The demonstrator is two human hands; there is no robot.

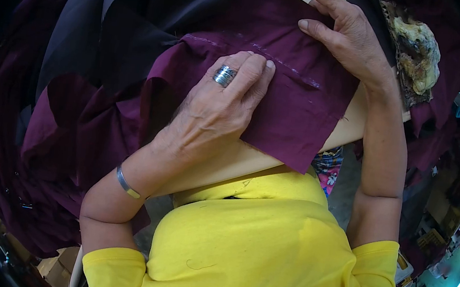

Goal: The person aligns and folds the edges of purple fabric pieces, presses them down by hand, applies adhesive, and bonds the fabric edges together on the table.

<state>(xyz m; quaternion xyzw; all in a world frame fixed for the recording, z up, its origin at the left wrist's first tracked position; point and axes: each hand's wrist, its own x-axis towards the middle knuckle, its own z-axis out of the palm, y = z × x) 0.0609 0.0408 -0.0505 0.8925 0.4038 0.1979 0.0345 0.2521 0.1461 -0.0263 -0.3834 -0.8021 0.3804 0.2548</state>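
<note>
Maroon cloth (295, 111) is spread over a pale board edge in front of me, with a broken whitish line (288, 68) across it. My left hand (226, 95), with a wide silver ring, rests on the cloth just below that line. Its fingers are curled and pressed together, and whatever is between the fingertips is hidden. At the upper right, my right hand (339, 34) has its thumb and fingers apart, over the cloth's far part. Nothing shows in its grasp. The cloth rises in folds beside my left wrist.
Black cloth (134, 38) lies in folds at the upper left, above more bunched maroon cloth (93, 112). A lumpy yellowish-and-brown piece (419, 54) sits beside my right wrist. The pale board (227, 168) edge runs close to my yellow shirt. A cardboard box (57, 265) stands lower left.
</note>
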